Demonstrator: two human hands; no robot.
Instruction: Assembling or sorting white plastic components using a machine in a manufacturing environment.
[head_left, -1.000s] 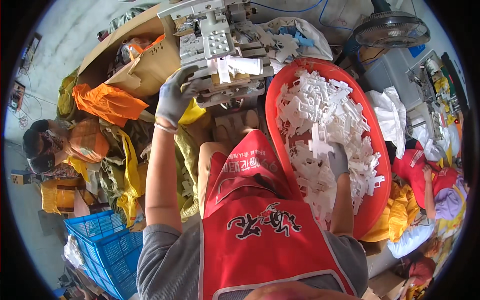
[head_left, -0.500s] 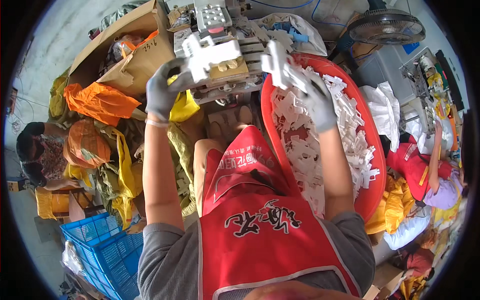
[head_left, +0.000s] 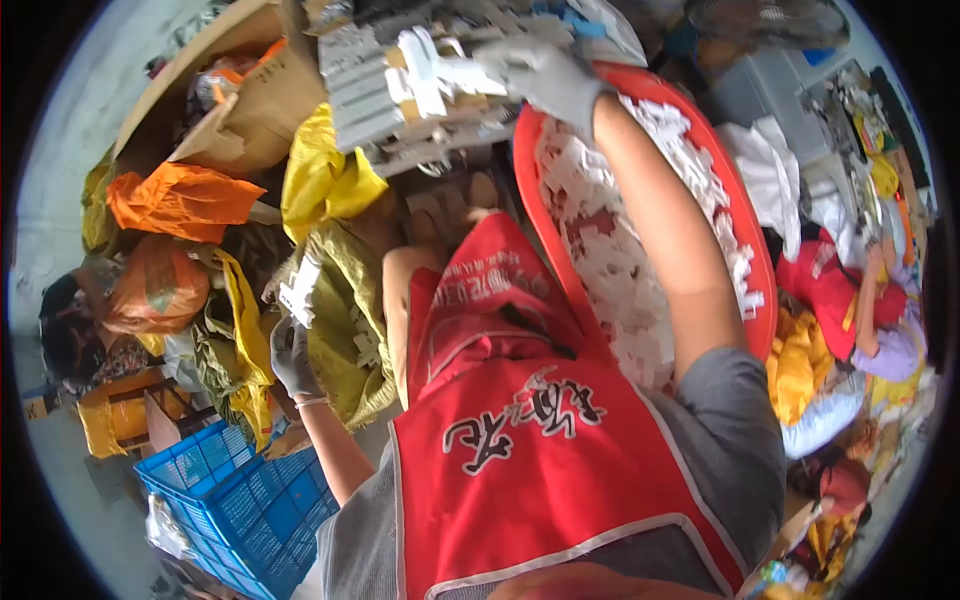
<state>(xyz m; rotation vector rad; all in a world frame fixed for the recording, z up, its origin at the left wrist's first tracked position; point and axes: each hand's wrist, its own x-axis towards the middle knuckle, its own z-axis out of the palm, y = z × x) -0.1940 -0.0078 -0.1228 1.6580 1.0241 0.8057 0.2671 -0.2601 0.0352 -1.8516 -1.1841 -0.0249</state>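
Note:
My right hand (head_left: pixel 550 85), in a grey glove and blurred by motion, reaches over the machine at the top. Its fingers are at the right end of a white plastic part (head_left: pixel 430 75), branched in shape, which lies over the machine's bed (head_left: pixel 365 105). Lower left, my gloved left hand (head_left: pixel 292 362) has the lower end of another white plastic part (head_left: pixel 299 290) at its fingertips. That part stands over the mouth of an olive woven sack (head_left: pixel 345 340). Similar white parts fill a red tub (head_left: pixel 535 215) under my right forearm.
A cardboard box (head_left: pixel 245 115), an orange sack (head_left: pixel 180 198) and a yellow sack (head_left: pixel 325 175) crowd the left. Nearer stands a blue plastic crate (head_left: pixel 235 505). A fan (head_left: pixel 770 20) is at the top right. Other people sit at work on both sides.
My left hand has swung from the machine down and left to the olive sack with a white part. My right hand has moved left from above the tub to the machine with another.

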